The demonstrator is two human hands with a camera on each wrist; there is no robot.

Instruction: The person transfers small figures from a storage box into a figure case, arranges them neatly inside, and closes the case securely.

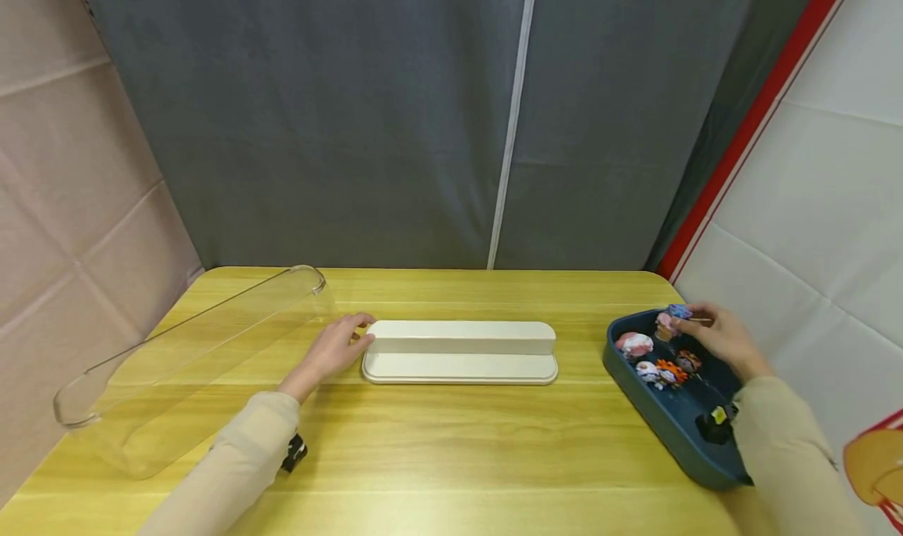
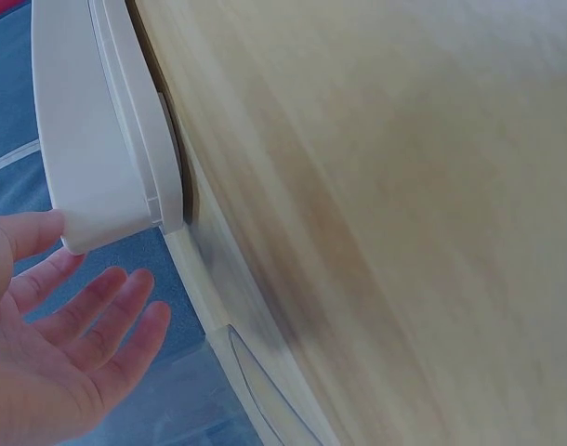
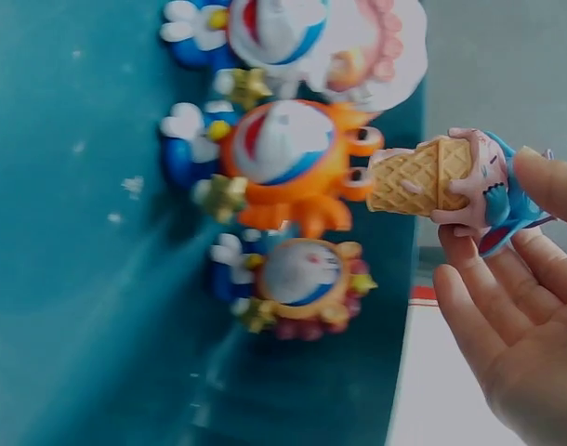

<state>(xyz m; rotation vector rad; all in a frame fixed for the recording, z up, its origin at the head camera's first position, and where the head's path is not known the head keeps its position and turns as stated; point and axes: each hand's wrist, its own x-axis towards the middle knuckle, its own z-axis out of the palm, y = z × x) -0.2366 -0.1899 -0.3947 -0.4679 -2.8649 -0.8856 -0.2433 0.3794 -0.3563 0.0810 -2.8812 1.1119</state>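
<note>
My left hand is at the left end of a white stepped display base; in the left wrist view its thumb and index fingertips touch the base's end, the other fingers loosely spread. My right hand pinches a small figurine with a waffle-cone body, pink icing and a blue top, held over the back of a dark blue tray. Below it in the tray lie an orange crab-like figurine, a pink-and-white one and several others. Part of the held figurine's blue top is behind my thumb.
A clear, long cover lies slantwise on the left of the wooden table. A small black object shows beside the left sleeve. A black figurine with yellow sits near the tray's front. A grey curtain hangs behind.
</note>
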